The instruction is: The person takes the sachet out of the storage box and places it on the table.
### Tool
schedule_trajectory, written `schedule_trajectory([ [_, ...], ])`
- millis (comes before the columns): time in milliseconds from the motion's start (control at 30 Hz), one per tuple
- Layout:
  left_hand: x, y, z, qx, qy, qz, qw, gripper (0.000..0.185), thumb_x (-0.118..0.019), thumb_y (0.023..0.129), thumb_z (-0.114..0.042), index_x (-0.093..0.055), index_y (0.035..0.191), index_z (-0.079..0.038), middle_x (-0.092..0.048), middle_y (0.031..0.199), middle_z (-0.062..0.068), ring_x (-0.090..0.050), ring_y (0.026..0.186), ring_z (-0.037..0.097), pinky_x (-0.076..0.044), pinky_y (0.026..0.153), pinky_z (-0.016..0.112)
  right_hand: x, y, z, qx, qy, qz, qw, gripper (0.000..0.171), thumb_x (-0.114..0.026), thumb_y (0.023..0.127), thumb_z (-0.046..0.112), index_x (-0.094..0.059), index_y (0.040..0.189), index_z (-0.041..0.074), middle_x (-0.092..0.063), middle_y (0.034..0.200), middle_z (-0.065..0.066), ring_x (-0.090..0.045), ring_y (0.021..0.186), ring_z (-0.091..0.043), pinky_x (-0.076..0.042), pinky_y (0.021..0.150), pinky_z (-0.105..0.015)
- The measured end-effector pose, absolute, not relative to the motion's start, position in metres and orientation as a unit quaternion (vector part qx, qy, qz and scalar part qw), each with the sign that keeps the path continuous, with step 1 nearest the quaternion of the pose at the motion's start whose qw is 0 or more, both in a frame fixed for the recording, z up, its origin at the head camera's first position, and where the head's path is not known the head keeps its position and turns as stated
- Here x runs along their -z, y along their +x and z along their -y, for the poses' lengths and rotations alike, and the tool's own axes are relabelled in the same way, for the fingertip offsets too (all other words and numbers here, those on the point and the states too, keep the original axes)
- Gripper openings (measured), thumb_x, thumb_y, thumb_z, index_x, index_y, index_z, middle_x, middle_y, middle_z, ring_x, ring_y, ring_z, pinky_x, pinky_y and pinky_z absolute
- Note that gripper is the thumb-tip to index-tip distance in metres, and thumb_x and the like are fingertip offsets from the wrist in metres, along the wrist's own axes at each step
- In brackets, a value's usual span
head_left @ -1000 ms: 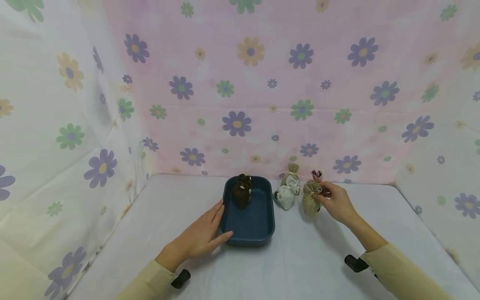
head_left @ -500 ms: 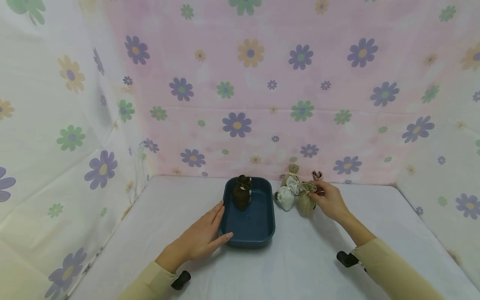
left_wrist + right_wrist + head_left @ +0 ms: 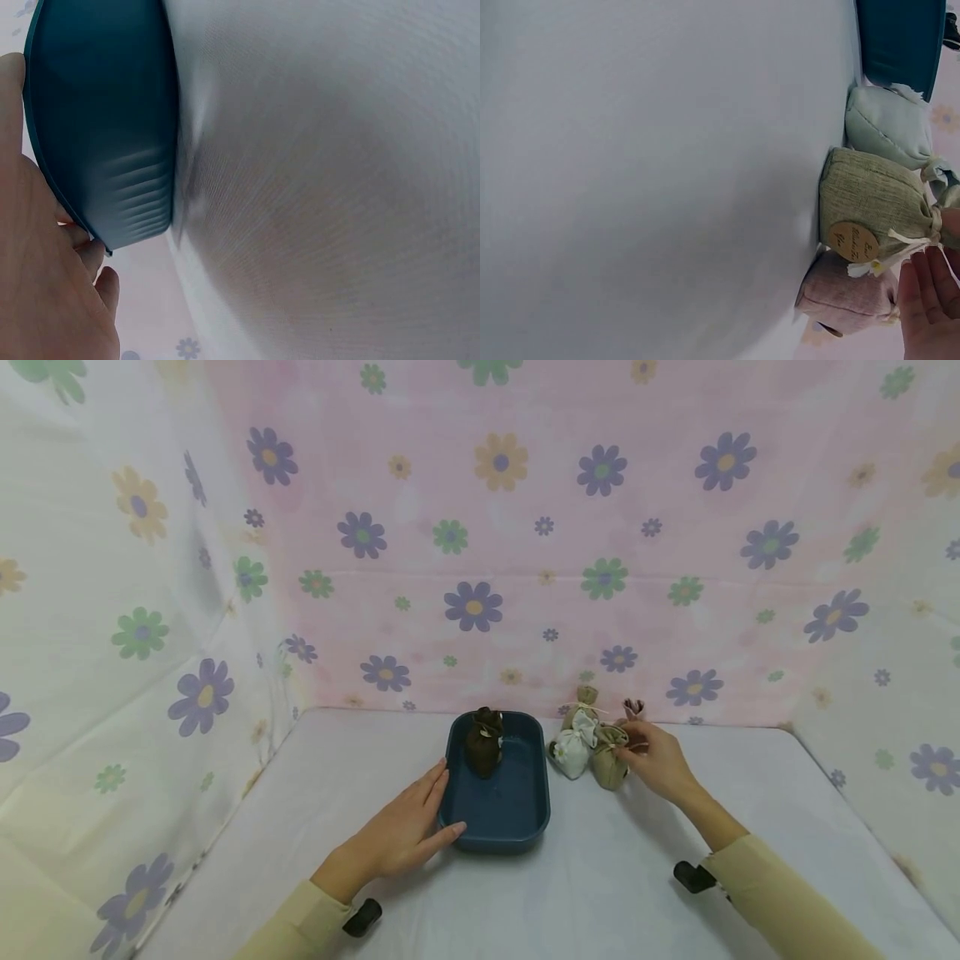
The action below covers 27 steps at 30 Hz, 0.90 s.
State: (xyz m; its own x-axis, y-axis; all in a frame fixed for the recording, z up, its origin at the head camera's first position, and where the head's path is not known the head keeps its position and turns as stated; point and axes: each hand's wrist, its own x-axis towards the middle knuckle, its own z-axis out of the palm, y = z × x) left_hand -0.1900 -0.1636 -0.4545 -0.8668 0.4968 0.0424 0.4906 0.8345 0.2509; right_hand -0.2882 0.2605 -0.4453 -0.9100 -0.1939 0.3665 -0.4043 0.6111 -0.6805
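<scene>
My left hand rests against the left side of a dark blue plastic bin, fingers extended along its rim and thumb at the near corner. Inside the bin, a dark brown cloth pouch stands near the far left. To the right of the bin, my right hand pinches the tied neck of an olive-tan drawstring pouch. That pouch carries a round tag and a small white flower. It stands on the table close beside a white pouch.
A tan pouch stands behind the white one. Partly hidden behind my right hand is a pink pouch. White cloth covers the table, and flowered fabric walls rise at its back and sides.
My right hand has shifted left with the olive-tan pouch, bringing it closer to the white pouch. My left hand has stayed at the bin's side.
</scene>
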Motion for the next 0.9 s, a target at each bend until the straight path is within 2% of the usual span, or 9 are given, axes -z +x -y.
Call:
schedule_trajectory([
  [200,0.455,-0.191,0.165,-0.124,0.256,-0.959,0.013,0.096,-0.025,0.101,-0.074,-0.012,0.164,-0.001,-0.002,0.172,0.01,-0.011,0.157,0.023,-0.024,0.124,0.046,0.439,-0.281,-0.265,-0.398,0.162,0.894,0.125,0.036,-0.074,0.092,0.0,-0.064,0.125,-0.007,-0.069,0.113,-0.022,-0.068,0.098,-0.035,-0.058,0.087,-0.048],
  [433,0.456,-0.191,0.165,-0.128,0.257,-0.958,0.011,0.096,-0.026,0.101,-0.074,-0.013,0.163,-0.001,-0.003,0.172,0.011,-0.012,0.157,0.023,-0.025,0.124,0.046,0.431,-0.268,-0.267,-0.39,0.175,0.895,0.126,0.037,-0.075,0.092,0.003,-0.064,0.126,-0.005,-0.069,0.111,-0.019,-0.066,0.1,-0.033,-0.058,0.086,-0.049],
  [767,0.454,-0.191,0.164,-0.126,0.258,-0.958,0.012,0.096,-0.026,0.102,-0.073,-0.011,0.164,-0.001,-0.003,0.172,0.011,-0.012,0.157,0.023,-0.024,0.124,0.045,0.422,-0.256,-0.249,-0.406,0.221,0.872,0.162,0.038,-0.075,0.088,-0.006,-0.062,0.123,-0.009,-0.067,0.113,-0.024,-0.065,0.102,-0.04,-0.057,0.085,-0.052],
  [900,0.454,-0.191,0.164,-0.127,0.26,-0.957,0.015,0.096,-0.026,0.102,-0.073,-0.01,0.164,-0.002,-0.002,0.172,0.011,-0.01,0.158,0.022,-0.024,0.124,0.045,0.418,-0.256,-0.234,-0.418,0.233,0.865,0.15,0.037,-0.075,0.089,-0.005,-0.063,0.123,-0.008,-0.068,0.114,-0.024,-0.066,0.103,-0.04,-0.057,0.086,-0.053],
])
